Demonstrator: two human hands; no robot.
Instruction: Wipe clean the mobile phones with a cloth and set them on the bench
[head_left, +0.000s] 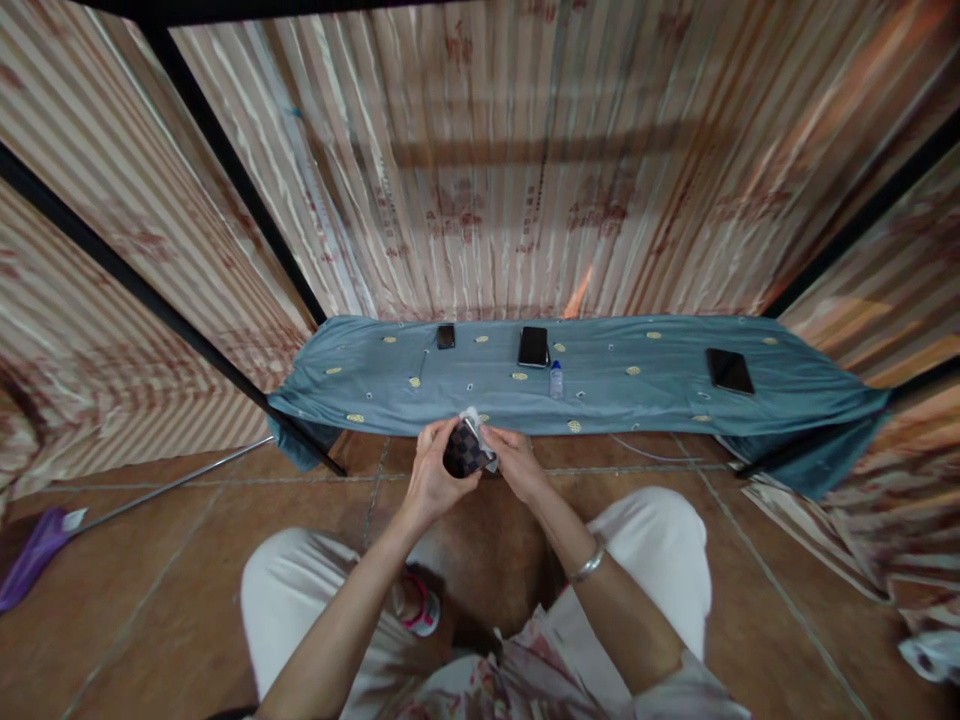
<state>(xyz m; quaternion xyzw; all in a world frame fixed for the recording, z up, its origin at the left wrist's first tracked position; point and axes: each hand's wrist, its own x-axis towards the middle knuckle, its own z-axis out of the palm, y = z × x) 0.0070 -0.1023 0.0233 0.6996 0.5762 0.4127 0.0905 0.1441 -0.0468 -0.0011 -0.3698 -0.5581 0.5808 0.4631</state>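
Note:
My left hand (435, 475) is closed around a small flat dark checkered case (463, 450), gripped by its edges; whether it is a wallet or a phone case I cannot tell. Against its upper right edge my right hand (517, 458) pinches a thin white wipe (470, 414). Both hands are in front of the bench's near edge, above the floor. Beyond them on the blue cloth (495, 400) stand or lie a small bottle with a blue cap (556, 380), a black wallet-like item (533, 346) and a smaller dark square item (446, 336).
A dark tablet-like slab (729, 371) lies on the right of the cloth. Black frame poles (225, 190) rise at both sides before striped curtains (510, 180). A purple broom or mop head (34, 555) with a metal handle lies on the tiled floor (165, 570) at left.

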